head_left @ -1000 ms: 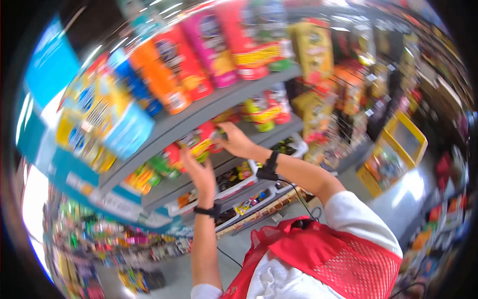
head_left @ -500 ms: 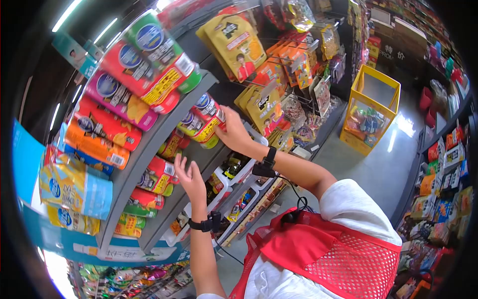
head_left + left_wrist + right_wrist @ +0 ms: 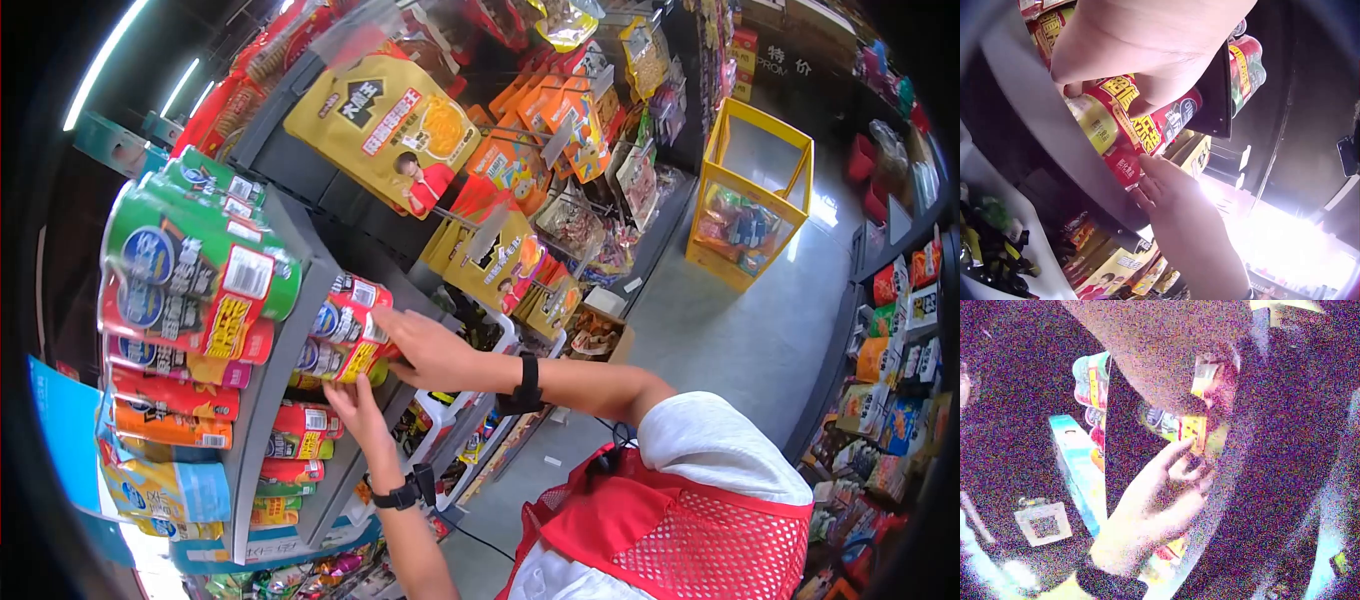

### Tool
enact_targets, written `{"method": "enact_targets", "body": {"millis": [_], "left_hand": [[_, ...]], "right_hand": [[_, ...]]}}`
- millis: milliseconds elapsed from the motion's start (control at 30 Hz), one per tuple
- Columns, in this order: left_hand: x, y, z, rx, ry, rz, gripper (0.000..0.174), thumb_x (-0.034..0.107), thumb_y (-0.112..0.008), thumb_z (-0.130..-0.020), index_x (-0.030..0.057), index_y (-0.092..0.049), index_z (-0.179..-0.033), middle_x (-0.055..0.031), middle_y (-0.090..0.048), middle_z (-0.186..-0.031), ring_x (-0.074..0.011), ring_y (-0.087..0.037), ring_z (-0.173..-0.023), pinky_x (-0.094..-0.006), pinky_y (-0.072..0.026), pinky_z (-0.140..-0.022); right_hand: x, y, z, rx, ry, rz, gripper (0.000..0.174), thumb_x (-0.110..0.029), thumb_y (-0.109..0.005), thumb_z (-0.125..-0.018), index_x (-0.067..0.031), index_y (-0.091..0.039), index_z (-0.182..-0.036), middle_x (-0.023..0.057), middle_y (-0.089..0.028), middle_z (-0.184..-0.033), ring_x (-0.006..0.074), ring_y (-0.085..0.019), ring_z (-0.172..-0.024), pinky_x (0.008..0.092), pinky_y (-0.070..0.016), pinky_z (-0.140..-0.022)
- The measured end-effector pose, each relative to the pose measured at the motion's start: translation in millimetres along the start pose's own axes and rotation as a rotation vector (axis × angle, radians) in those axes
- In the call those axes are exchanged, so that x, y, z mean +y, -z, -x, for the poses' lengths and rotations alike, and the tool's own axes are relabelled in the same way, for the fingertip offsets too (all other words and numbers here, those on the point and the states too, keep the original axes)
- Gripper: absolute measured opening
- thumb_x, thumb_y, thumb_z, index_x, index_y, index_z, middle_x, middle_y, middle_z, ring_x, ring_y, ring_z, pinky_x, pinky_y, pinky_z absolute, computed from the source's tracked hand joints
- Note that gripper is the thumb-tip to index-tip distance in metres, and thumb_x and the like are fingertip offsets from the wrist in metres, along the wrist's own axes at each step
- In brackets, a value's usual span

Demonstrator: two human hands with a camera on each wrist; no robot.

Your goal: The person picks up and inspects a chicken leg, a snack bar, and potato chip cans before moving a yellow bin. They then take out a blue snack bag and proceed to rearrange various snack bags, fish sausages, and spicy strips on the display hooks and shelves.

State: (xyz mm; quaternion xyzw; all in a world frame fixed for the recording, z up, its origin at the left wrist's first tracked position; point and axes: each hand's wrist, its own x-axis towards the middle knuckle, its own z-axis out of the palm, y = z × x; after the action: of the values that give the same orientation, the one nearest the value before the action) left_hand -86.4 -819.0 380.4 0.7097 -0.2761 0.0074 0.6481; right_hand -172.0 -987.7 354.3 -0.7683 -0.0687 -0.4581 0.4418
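1. The right hand (image 3: 435, 350) lies against the base end of a two-can pack (image 3: 340, 325), fingers toward the upper can. Placed there, it seems able to steady both cans at once. Whether it grips or only presses, I cannot tell.
2. The left hand (image 3: 368, 425) touches the pack's other can with its fingertips, from the side opposite. That probably stops the pack swinging away from the right hand; how firmly the fingers close is unclear.
3. The pack sits at the front of the lower shelf (image 3: 338, 478), under the upper shelf (image 3: 252, 470). In the left wrist view its bases show beside the shelf lip, so its full support is uncertain. A yellow band (image 3: 362, 357) crosses both cans, presumably binding them as one item.
4. Red canisters (image 3: 298, 418) stand alongside, bases toward the shelf board, likely for a stable row.
5. Green canisters (image 3: 195, 265) are grouped on the upper shelf, perhaps sorted by flavour.
6. Below, a white tray (image 3: 1029, 225) contains small dark packets, its walls apparently confining loose goods.
7. Beyond, gold bags (image 3: 385, 130) hang from hooks, which suits limp packaging.
8. Farthest off, a yellow-framed bin (image 3: 727, 267) stands on the floor, holding packets behind clear sides.
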Motion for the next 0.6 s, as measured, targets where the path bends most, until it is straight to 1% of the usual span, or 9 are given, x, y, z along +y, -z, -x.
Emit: {"method": "enact_targets", "body": {"millis": [33, 67, 133, 233, 333, 433, 533, 600], "left_hand": [[-2.9, 4.9, 1.1, 0.020, -0.030, -0.027, 0.060, 0.004, -0.056, -0.097, 0.0007, -0.023, -0.147, -0.0168, -0.040, -0.146, -0.0220, -0.043, -0.129, -0.0358, -0.0322, -0.110], [-2.6, 8.8, 3.6, 0.049, -0.003, -0.052, 0.059, 0.005, -0.055, -0.097, 0.0002, -0.024, -0.147, -0.0173, -0.039, -0.148, -0.0217, -0.043, -0.130, -0.0354, -0.0314, -0.110], [1.4, 15.0, 7.8, 0.103, 0.045, -0.091, 0.059, 0.006, -0.054, -0.098, -0.0001, -0.024, -0.148, -0.0179, -0.038, -0.149, -0.0220, -0.042, -0.132, -0.0356, -0.0311, -0.110], [5.4, 23.7, 19.1, 0.086, 0.029, -0.170, 0.059, 0.005, -0.053, -0.098, -0.0006, -0.024, -0.149, -0.0189, -0.036, -0.150, -0.0249, -0.039, -0.135, -0.0370, -0.0306, -0.111], [7.0, 28.7, 39.5, 0.216, 0.048, -0.289, 0.059, 0.004, -0.052, -0.097, -0.0009, -0.024, -0.149, -0.0202, -0.035, -0.150, -0.0286, -0.037, -0.138, -0.0388, -0.0301, -0.112], [20.7, 24.2, 66.8, 0.224, -0.030, -0.377, 0.052, 0.006, -0.052, -0.097, -0.0007, -0.031, -0.145, -0.0215, -0.035, -0.149, -0.0305, -0.035, -0.140, -0.0384, -0.0304, -0.113], [19.6, 25.7, 93.6, 0.196, -0.004, -0.331, 0.047, 0.006, -0.050, -0.098, -0.0012, -0.034, -0.142, -0.0214, -0.038, -0.147, -0.0296, -0.039, -0.137, -0.0383, -0.0335, -0.111], [7.4, 25.4, 114.5, 0.200, 0.017, -0.275, 0.047, 0.004, -0.051, -0.097, -0.0013, -0.035, -0.140, -0.0214, -0.041, -0.144, -0.0303, -0.044, -0.133, -0.0383, -0.0359, -0.109]], "right_hand": [[-2.1, -0.6, 1.3, -0.048, -0.028, 0.000, 0.080, -0.010, -0.069, -0.078, 0.0009, -0.027, -0.145, 0.0227, -0.040, -0.144, 0.0384, -0.041, -0.133, 0.0505, -0.0348, -0.109], [-4.5, -1.0, 0.7, -0.096, -0.028, 0.005, 0.079, -0.012, -0.067, -0.080, -0.0001, -0.026, -0.146, 0.0227, -0.039, -0.146, 0.0371, -0.040, -0.135, 0.0523, -0.0342, -0.110], [-8.1, -4.9, 0.2, -0.150, -0.020, -0.023, 0.079, -0.014, -0.067, -0.081, -0.0008, -0.026, -0.147, 0.0226, -0.038, -0.147, 0.0366, -0.039, -0.136, 0.0507, -0.0336, -0.111], [-8.2, -13.7, 1.3, -0.116, 0.015, 0.019, 0.072, -0.012, -0.067, -0.081, -0.0004, -0.033, -0.143, 0.0219, -0.041, -0.145, 0.0365, -0.041, -0.134, 0.0464, -0.0378, -0.109], [-11.5, 0.4, 4.0, 0.007, -0.010, -0.191, 0.059, -0.006, -0.065, -0.083, -0.0019, -0.040, -0.136, 0.0208, -0.047, -0.136, 0.0358, -0.048, -0.127, 0.0414, -0.0443, -0.102], [-10.4, 17.1, 26.2, 0.054, -0.066, -0.257, 0.046, -0.001, -0.061, -0.085, -0.0042, -0.046, -0.128, 0.0184, -0.054, -0.123, 0.0340, -0.055, -0.116, 0.0386, -0.0488, -0.092], [-11.9, 39.0, 58.5, -0.014, -0.215, -0.218, 0.035, -0.002, -0.059, -0.085, -0.0040, -0.050, -0.119, 0.0166, -0.057, -0.115, 0.0351, -0.059, -0.104, 0.0403, -0.0497, -0.088], [-13.1, 46.7, 84.0, -0.054, -0.315, -0.283, 0.033, -0.004, -0.060, -0.086, -0.0043, -0.051, -0.118, 0.0165, -0.059, -0.112, 0.0343, -0.061, -0.101, 0.0411, -0.0507, -0.085]]}}
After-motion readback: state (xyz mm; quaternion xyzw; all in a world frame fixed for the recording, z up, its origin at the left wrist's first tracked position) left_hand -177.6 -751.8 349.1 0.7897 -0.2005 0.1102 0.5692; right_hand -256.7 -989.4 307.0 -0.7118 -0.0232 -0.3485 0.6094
